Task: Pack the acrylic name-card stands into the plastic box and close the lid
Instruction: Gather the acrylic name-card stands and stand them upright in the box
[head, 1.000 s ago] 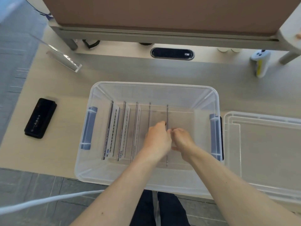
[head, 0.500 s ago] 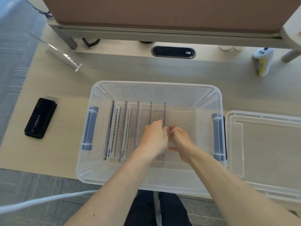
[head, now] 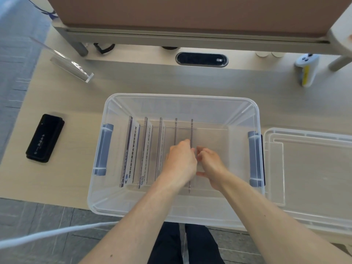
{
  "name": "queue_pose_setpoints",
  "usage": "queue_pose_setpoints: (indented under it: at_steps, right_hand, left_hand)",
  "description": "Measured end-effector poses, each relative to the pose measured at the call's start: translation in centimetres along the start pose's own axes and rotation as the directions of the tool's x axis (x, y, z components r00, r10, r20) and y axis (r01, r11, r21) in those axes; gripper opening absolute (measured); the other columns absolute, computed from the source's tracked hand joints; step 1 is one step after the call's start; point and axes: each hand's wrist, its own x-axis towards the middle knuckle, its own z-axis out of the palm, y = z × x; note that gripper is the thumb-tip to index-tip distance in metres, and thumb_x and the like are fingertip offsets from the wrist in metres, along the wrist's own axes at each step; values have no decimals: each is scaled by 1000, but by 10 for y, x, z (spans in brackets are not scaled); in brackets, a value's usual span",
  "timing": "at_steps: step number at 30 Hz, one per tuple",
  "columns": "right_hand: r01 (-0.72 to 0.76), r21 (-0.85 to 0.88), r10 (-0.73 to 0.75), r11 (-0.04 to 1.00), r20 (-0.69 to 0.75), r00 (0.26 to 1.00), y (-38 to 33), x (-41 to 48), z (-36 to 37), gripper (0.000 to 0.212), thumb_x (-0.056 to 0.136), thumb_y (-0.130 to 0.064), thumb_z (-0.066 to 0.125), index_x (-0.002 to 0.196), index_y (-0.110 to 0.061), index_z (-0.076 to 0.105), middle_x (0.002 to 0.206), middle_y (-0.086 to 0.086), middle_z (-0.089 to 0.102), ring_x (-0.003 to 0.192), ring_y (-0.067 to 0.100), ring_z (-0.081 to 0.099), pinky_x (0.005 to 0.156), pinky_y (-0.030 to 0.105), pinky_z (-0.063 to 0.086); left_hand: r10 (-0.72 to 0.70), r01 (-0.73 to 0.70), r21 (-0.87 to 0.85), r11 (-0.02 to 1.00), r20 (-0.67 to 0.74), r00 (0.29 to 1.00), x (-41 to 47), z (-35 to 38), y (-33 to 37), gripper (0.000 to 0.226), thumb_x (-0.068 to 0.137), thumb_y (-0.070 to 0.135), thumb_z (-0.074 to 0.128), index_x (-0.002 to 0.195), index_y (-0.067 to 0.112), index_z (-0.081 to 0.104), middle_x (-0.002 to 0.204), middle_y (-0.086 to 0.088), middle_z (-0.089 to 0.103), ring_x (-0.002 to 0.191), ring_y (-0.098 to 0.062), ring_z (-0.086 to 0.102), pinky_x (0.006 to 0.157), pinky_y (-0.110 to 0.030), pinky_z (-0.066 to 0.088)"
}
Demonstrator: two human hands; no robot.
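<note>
A clear plastic box (head: 190, 101) with blue-grey side latches stands open at the desk's front edge. Several acrylic name-card stands stand on edge in a row inside it; the left ones (head: 131, 149) carry printed cards. Both hands are inside the box at the rightmost stand (head: 191, 130). My left hand (head: 181, 162) touches its left side and my right hand (head: 209, 161) its right side, fingertips pinched at its top edge. One more acrylic stand (head: 70, 64) lies on the desk at the far left. The clear lid (head: 312, 168) lies right of the box.
A black flat case (head: 44, 138) lies on the desk left of the box. A white controller (head: 306, 70) stands at the back right. A dark cable grommet (head: 202, 59) sits behind the box under a raised shelf. A white cable (head: 47, 234) crosses the lower left.
The rightmost stand has shifted a little to the left, closer to the row, with both hands moving along with it.
</note>
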Motion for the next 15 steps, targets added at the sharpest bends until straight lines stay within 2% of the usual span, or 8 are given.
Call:
queue_pose_setpoints:
  at_steps: [3, 6, 8, 12, 15]
  right_hand:
    - [-2, -2, 2, 1000, 4, 1000, 0, -1, 0, 53, 98, -11, 35, 149, -22, 44, 141, -6, 49, 123, 14, 47, 104, 52, 49]
    - [-7, -3, 7, 1000, 24, 1000, -2, -6, 1, 55, 98, -11, 35, 152, -21, 40, 142, -5, 49, 122, 14, 47, 105, 51, 48]
    - [8, -2, -8, 1000, 29, 1000, -6, -11, 1, 57, 99, -15, 36, 155, -23, 33, 145, -3, 49, 125, 15, 47, 105, 49, 47]
    - [125, -31, -127, 992, -69, 989, -18, -31, -4, 56, 102, -23, 36, 157, -29, 28, 147, 1, 47, 128, 22, 48, 112, 49, 41]
    - [288, 58, -277, 956, -143, 950, -36, -56, -11, 45, 104, -27, 39, 149, -32, 40, 146, -2, 48, 133, 20, 48, 115, 50, 38]
  left_hand:
    - [2, -2, -12, 1000, 0, 1000, 1, 1, -1, 25, 107, 30, 42, 118, 14, 58, 119, -16, 66, 108, -40, 64, 89, -44, 54]
    - [-2, 2, -14, 1000, 12, 1000, 2, 0, 0, 24, 107, 31, 43, 115, 15, 58, 116, -17, 66, 103, -39, 65, 88, -47, 56]
    - [-8, 8, -7, 1000, 25, 1000, -1, -7, 5, 31, 106, 34, 45, 124, 11, 58, 121, -19, 66, 104, -38, 66, 86, -42, 55]
    - [42, -39, 61, 997, -41, 998, -16, -44, 22, 42, 105, 41, 46, 129, 9, 61, 130, -15, 68, 121, -36, 63, 93, -37, 50]
    - [111, -122, -60, 991, -170, 979, -30, -92, 34, 41, 104, 38, 53, 134, 13, 66, 134, -8, 70, 127, -26, 63, 104, -30, 47]
